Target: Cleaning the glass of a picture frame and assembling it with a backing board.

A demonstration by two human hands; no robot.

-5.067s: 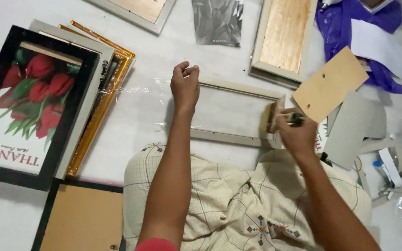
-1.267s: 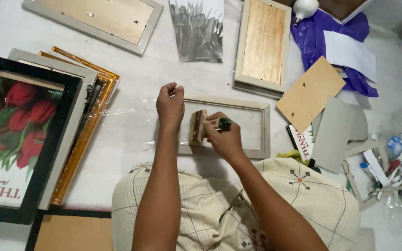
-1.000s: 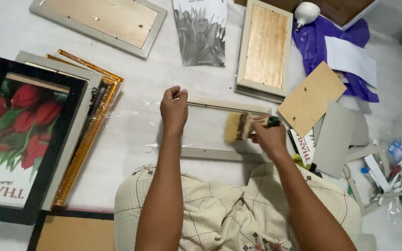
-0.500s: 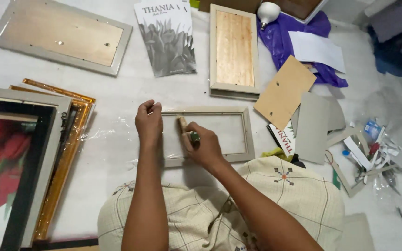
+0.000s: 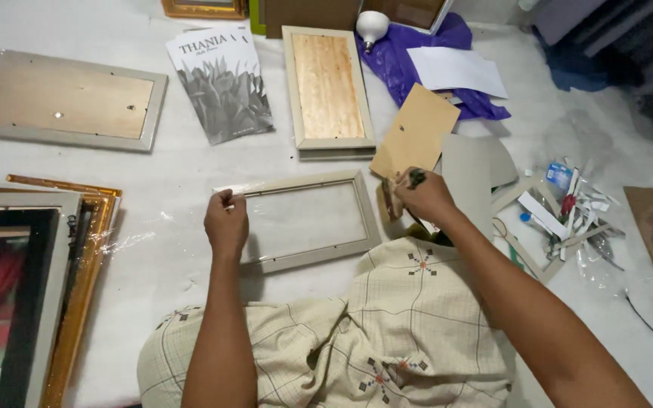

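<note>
Grey-beige and empty, the small frame (image 5: pixel 307 219) lies flat on the white floor covering (image 5: pixel 153 174) right in front of the person, no backing board in it yet as far as one can tell. The left hand (image 5: pixel 226 221) pinches its left rail. The right hand (image 5: pixel 425 195), just beyond the frame's right rail, is closed around a small brush (image 5: pixel 393 202) with its bristles off the frame. A cardboard backing (image 5: pixel 415 130) waits just past the right hand, so by my judgement cleaning is under way and fitting remains.
</note>
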